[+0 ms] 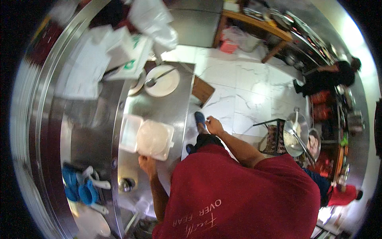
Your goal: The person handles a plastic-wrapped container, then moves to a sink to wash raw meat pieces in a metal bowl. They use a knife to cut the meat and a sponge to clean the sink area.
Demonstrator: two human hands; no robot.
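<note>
My left hand (pixel 147 166) is over the steel counter (pixel 170 112), at the near edge of an open hinged takeaway container (pixel 155 139); whether its curled fingers touch or grip it is unclear. A round, pale item or inner dish fills one half of the container, and the lid half (pixel 131 133) lies open beside it. My right hand (pixel 213 125) hangs over the floor beside the counter, fingers bent, with nothing visible in it. Farther along the counter, a ladle (pixel 151 82) rests across a white plate or shallow bowl (pixel 167 89).
White boxes (pixel 128 56) and plastic bags (pixel 152 21) stand at the counter's far end. Blue-and-white handled utensils (pixel 88 191) lie on the shelf. Large metal bowls (pixel 295 146) stand to the right. Two people (pixel 331 74) (pixel 343 194) are across the kitchen.
</note>
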